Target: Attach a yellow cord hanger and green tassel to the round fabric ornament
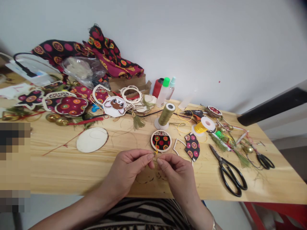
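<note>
Both hands meet at the front of the table, fingertips pinched close together. My left hand (pixel 136 163) and my right hand (pixel 176 169) grip a thin yellow cord (pixel 156 147) between thumb and forefinger. The cord runs up onto a round ornament (pixel 161 140) with a pale wooden rim, a cut-out lattice and dark patterned fabric, lying flat just beyond my fingers. To its right are a fan-shaped fabric piece (pixel 192 147) and a thin pale frame (pixel 177 147). The exact ends of the cord are hidden by my fingertips.
Black-handled scissors (pixel 231 175) lie at the right. Behind the ornament stand an olive thread spool (pixel 167 115) and a yellow cord spool (pixel 202 126). A white oval disc (pixel 92 140) lies left. Bottles (pixel 163 92), ornaments (pixel 72 106) and patterned cloth (pixel 112 57) crowd the back.
</note>
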Tool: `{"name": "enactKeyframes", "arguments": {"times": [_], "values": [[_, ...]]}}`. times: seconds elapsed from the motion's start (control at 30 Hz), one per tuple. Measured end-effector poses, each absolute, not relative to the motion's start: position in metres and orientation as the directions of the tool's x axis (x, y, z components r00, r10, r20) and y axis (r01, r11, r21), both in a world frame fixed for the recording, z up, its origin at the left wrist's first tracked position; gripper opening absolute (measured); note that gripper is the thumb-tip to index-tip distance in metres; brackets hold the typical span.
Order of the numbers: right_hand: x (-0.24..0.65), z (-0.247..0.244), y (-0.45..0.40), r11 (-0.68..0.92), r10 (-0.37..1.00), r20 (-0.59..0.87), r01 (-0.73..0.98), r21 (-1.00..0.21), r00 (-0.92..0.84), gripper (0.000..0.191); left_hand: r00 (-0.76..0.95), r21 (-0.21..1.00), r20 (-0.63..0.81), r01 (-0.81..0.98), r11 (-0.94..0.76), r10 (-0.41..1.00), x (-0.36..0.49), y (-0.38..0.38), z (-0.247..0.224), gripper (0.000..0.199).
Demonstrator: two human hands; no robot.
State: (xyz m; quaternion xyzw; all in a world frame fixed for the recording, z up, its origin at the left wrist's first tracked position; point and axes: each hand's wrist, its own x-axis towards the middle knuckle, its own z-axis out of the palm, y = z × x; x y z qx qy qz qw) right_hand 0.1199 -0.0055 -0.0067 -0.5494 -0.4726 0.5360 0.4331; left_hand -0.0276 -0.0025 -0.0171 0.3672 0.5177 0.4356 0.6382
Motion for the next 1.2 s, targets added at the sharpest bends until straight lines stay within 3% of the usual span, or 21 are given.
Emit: {"name": "enactKeyframes", "arguments": {"times": [0.23,0.67,0.83,1.2], "values": [[0.119,-0.009,-0.008,-0.172,0.983,-0.176,0.068,-0.983,-0.054,0.013,0.110,0.932,-0.316,-0.151,0.330,0.942,-0.027,-0.002,-0.015,0.021],[0.128,-0.011,-0.007,-0.011,1.000,-0.005,0.313,-0.950,0.020,0.012,0.123,0.925,-0.345,-0.122,0.360,0.930,-0.029,-0.001,-0.019,0.026],[0.128,-0.012,-0.002,0.023,0.998,0.040,0.329,-0.944,0.047,0.012,0.160,0.915,-0.350,-0.151,0.374,0.923,-0.028,-0.001,-0.020,0.027],[0.125,-0.020,0.007,-0.016,1.000,-0.009,0.289,-0.957,0.026,0.012,0.333,0.849,-0.389,-0.232,0.475,0.859,-0.025,-0.001,-0.015,0.029]]}}
